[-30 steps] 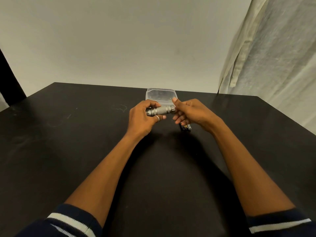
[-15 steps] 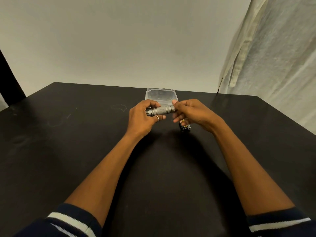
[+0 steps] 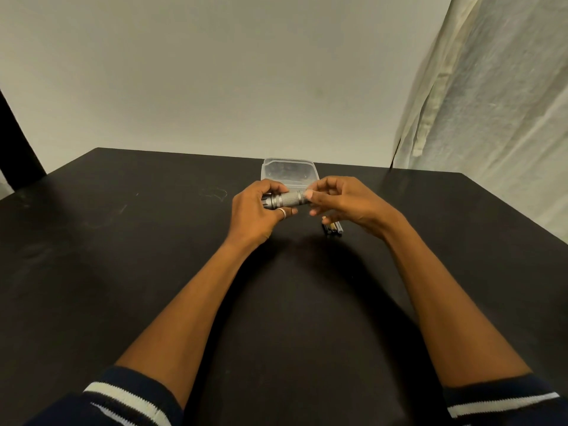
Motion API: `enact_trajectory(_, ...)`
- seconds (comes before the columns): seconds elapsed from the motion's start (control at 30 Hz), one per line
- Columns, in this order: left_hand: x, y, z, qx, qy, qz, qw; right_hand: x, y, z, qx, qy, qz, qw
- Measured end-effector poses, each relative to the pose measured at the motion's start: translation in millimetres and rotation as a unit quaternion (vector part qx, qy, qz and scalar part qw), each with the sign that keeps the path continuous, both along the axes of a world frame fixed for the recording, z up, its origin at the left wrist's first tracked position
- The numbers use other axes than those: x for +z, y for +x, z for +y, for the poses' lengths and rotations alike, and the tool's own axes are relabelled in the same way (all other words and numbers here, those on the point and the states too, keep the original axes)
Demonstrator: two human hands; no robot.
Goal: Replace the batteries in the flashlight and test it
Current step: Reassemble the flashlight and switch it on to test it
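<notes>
As left hand (image 3: pixel 254 211) grips flashlight (image 3: pixel 288 200), right hand (image 3: pixel 345 202) (on tail) turned

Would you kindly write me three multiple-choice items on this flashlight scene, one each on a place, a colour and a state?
1. Where do the batteries lie? A on a chair; B on the table, below the right hand; C on a shelf.
2. What colour is the flashlight? A red; B yellow; C grey.
3. What holds the flashlight? A both hands; B neither hand; C one hand only.

1 B: they show on the black tabletop under the right fingers.
2 C: its knurled metal body is grey.
3 A: the left hand grips one end and the right hand pinches the other.
</notes>
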State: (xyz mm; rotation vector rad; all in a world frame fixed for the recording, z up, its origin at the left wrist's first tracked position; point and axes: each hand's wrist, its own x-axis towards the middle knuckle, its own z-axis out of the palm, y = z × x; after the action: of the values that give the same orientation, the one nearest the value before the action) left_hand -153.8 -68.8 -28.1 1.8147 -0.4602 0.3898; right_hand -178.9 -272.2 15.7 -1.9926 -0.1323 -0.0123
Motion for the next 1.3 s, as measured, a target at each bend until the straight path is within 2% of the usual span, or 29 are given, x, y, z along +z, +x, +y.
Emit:
enact_trajectory(0.1, 0.2, -0.6, 0.0, 0.000, 0.006, -0.001, 1.000, 0.4, -0.4, -2.0, 0.011, 0.014, -0.002, 1.000)
enact_trajectory(0.27, 0.7, -1.3, 0.0, -0.003, 0.005, -0.003, 1.000, -1.7, 1.0, 9.7, -0.040, -0.059, 0.012, 0.997)
enact_trajectory(0.47, 1.5, -1.4, 0.2, -0.002, 0.003, -0.003, 1.000, 1.0, 0.2, -2.3, 0.016, 0.024, 0.004, 1.000)
enact_trajectory(0.7, 1.6, -2.2, 0.0, -0.005, 0.010, -0.005, 1.000, -2.9, 1.5, 8.9, -0.036, -0.063, 0.013, 0.997)
enact_trajectory(0.9, 2.3, -2.5, 0.0, -0.006, 0.004, -0.001, 1.000, 0.4, -0.5, -2.0, 0.009, 0.026, 0.001, 1.000)
enact_trajectory(1.1, 2.6, -3.5, -0.1, -0.006, 0.009, -0.005, 1.000, -2.5, 0.2, 10.0, -0.032, -0.041, 0.026, 0.998)
enact_trajectory(1.3, 1.5, -1.8, -0.2, -0.007, 0.005, -0.004, 1.000, -0.3, -0.3, -1.6, 0.025, 0.059, 0.017, 0.998)
